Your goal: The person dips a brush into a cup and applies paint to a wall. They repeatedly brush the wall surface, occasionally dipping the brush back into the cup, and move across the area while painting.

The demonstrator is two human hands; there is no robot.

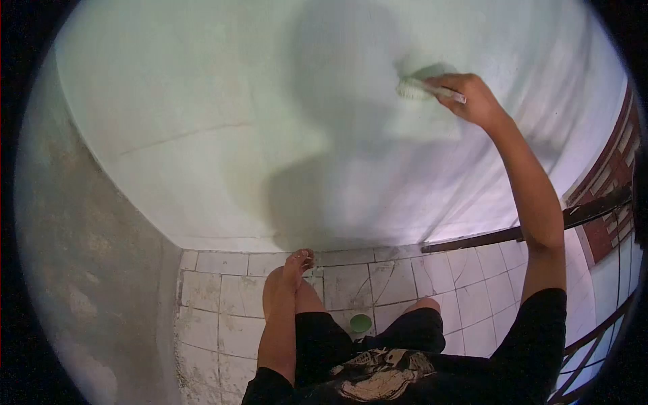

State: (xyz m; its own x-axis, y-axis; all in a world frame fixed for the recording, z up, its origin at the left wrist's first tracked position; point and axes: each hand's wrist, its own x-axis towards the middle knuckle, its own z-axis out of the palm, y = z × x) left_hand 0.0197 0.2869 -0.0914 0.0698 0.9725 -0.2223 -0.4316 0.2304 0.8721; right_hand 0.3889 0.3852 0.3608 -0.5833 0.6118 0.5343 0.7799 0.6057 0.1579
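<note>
My right hand (pixel 472 98) is raised to the pale green wall (pixel 202 121) and grips a wide paintbrush (pixel 422 89), whose bristles press against the wall at the upper right. My shadow falls across the wall around the brush. My left hand (pixel 300 260) hangs low near where the wall meets the tiled floor. Its fingers are curled, and I cannot make out anything in it. It touches neither the brush nor the wall.
A small green round container (pixel 361 322) sits on the cracked white floor tiles (pixel 216 297) between my knees. A dark wooden bar (pixel 499 237) leans along the wall base at the right. A rough grey wall (pixel 81 256) stands at the left, and a metal railing (pixel 607 317) at the far right.
</note>
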